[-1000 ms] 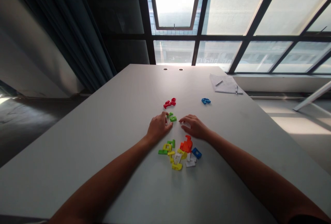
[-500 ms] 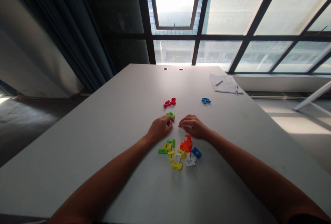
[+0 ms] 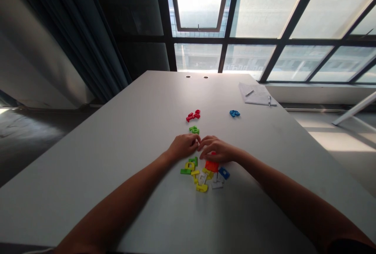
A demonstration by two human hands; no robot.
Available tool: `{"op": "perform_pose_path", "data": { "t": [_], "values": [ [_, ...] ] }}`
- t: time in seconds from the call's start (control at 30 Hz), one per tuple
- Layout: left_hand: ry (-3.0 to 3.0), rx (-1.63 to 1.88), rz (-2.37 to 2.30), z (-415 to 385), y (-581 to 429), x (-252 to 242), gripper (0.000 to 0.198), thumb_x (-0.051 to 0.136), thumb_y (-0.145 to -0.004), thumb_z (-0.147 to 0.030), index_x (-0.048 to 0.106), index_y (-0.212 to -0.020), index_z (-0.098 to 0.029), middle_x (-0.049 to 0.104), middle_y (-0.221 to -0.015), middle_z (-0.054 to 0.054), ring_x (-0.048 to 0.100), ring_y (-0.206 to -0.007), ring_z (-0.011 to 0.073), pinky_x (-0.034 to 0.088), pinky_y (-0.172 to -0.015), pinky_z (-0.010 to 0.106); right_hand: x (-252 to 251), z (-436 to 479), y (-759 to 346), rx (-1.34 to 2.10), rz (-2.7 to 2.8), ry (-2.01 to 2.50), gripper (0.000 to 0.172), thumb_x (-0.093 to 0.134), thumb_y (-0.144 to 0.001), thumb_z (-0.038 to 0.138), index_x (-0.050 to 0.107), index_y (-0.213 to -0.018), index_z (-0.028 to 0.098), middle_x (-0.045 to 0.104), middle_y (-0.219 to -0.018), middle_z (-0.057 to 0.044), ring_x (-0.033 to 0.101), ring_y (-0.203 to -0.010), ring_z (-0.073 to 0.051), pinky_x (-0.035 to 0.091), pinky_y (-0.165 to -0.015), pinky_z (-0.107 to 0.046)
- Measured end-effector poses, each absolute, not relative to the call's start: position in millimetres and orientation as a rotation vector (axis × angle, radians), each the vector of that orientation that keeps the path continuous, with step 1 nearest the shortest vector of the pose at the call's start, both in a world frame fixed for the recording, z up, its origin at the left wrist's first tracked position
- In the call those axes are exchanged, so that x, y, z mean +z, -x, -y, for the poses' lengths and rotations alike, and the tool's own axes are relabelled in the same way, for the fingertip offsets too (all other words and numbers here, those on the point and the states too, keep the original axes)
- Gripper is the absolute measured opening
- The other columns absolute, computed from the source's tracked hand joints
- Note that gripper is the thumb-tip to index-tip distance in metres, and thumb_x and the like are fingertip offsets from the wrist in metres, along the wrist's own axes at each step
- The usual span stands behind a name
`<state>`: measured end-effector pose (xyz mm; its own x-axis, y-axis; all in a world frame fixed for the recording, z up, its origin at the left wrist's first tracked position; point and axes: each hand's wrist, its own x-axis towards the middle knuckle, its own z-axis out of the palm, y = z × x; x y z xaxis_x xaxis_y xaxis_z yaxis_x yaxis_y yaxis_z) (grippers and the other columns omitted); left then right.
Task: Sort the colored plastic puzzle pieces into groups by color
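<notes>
My left hand (image 3: 184, 146) rests just left of the middle of the table with its fingers curled in. Whatever is between those fingers, if anything, is hidden. My right hand (image 3: 219, 150) reaches in from the right, fingers apart, its fingertips close to or touching the left ones. Under it lies an orange-red plastic piece (image 3: 212, 166), partly covered. Nearer me is a loose heap of flat plastic pieces: a yellow piece (image 3: 202, 188), a green piece (image 3: 185, 171), a white piece (image 3: 217, 185) and a blue piece (image 3: 224, 173). Just beyond my left fingers sits a green cluster (image 3: 194, 130).
Farther off on the white table (image 3: 132, 128) lie a red group of pieces (image 3: 193, 116) and a blue group (image 3: 234, 113). A paper sheet (image 3: 257, 94) with pens is at the far right corner. Windows stand behind the table.
My right hand has come left and nearer me, now partly over the orange-red piece. My left hand has shifted slightly nearer me; both hands' fingertips are closer together.
</notes>
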<state>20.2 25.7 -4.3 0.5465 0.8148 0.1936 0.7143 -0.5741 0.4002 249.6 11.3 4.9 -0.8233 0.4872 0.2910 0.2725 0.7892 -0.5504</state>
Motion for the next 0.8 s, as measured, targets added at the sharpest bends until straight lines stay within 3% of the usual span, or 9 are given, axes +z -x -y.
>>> {"op": "perform_pose_path", "data": {
  "t": [0.13, 0.33, 0.6, 0.8],
  "values": [
    [-2.479, 0.583, -1.314, -26, -21, -5, 0.025, 0.052, -0.093, -0.029, 0.071, -0.109, -0.028, 0.075, -0.099, 0.001, 0.069, -0.081, 0.0181, 0.051, -0.073, 0.028, 3, -15, -256, 0.611, 2.519, 0.652, 0.025, 0.066, -0.092, 0.019, 0.079, -0.110, 0.032, 0.076, -0.113, -0.004, 0.065, -0.114, -0.024, 0.044, -0.107, -0.045],
    [-2.452, 0.602, -1.328, -26, -21, -5, 0.025, 0.050, -0.095, -0.029, 0.072, -0.108, -0.027, 0.076, -0.105, 0.001, 0.071, -0.086, 0.0185, 0.053, -0.077, 0.028, 14, 1, -240, 0.666, 2.612, 0.506, 0.026, 0.068, -0.094, 0.028, 0.077, -0.117, 0.037, 0.073, -0.121, -0.001, 0.064, -0.119, -0.022, 0.039, -0.115, -0.045],
    [-2.465, 0.600, -1.321, -29, -20, -8, 0.027, 0.046, -0.097, -0.027, 0.070, -0.110, -0.028, 0.075, -0.109, 0.001, 0.070, -0.091, 0.0196, 0.052, -0.079, 0.029, 2, -20, -255, 0.548, 2.479, 0.615, 0.020, 0.062, -0.096, 0.021, 0.079, -0.104, 0.028, 0.078, -0.105, -0.005, 0.070, -0.102, -0.022, 0.052, -0.098, -0.040],
    [-2.479, 0.543, -1.294, -25, -21, -2, 0.024, 0.058, -0.094, -0.044, 0.070, -0.108, -0.029, 0.073, -0.090, -0.001, 0.068, -0.077, 0.0184, 0.048, -0.067, 0.027, -13, -33, -272, 0.508, 2.299, 0.818, 0.017, 0.061, -0.097, 0.023, 0.078, -0.100, 0.025, 0.077, -0.103, -0.007, 0.070, -0.097, -0.022, 0.055, -0.091, -0.039]
  ]
}}
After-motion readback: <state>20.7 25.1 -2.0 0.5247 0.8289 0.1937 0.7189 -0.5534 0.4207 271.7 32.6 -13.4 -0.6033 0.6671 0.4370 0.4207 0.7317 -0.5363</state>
